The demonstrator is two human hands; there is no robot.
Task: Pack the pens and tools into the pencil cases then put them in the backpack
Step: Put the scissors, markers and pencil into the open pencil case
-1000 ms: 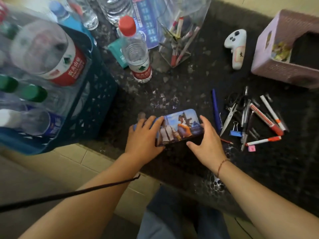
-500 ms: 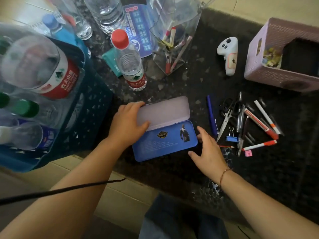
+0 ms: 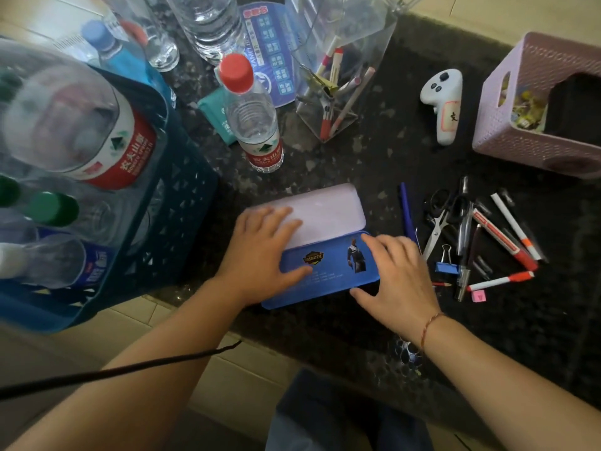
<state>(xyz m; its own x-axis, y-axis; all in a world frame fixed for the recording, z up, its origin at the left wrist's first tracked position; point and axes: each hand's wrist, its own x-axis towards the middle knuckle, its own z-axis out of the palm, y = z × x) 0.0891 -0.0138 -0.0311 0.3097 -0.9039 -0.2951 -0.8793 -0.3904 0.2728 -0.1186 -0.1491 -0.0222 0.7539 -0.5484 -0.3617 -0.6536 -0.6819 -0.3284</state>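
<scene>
At the near edge of the dark speckled tabletop (image 3: 325,327) lies the open pencil case (image 3: 328,271), its blue tray toward the person and its pale lilac lid (image 3: 328,213) laid back flat behind it. The left hand (image 3: 263,252) rests across the hinge on the case's left end, fingers spread and flat. The right hand (image 3: 396,275) lies on the tray's right end, fingers splayed and relaxed, thumb at the near rim. Half a second ago this hand sat just off the case's right corner; a second ago the case was closed under both hands.

Just right of the case, a blue pen (image 3: 406,213), scissors (image 3: 439,219), a blue binder clip (image 3: 447,263), red-capped markers (image 3: 504,242) and a small pink eraser (image 3: 478,296) lie in a loose heap, with bare tabletop beyond them. Left, a blue crate (image 3: 182,209) of bottles stands near the case. Farther back stand a red-capped water bottle (image 3: 253,118), a clear pen holder (image 3: 338,76), a white controller (image 3: 444,102) and a pink basket (image 3: 507,125).
</scene>
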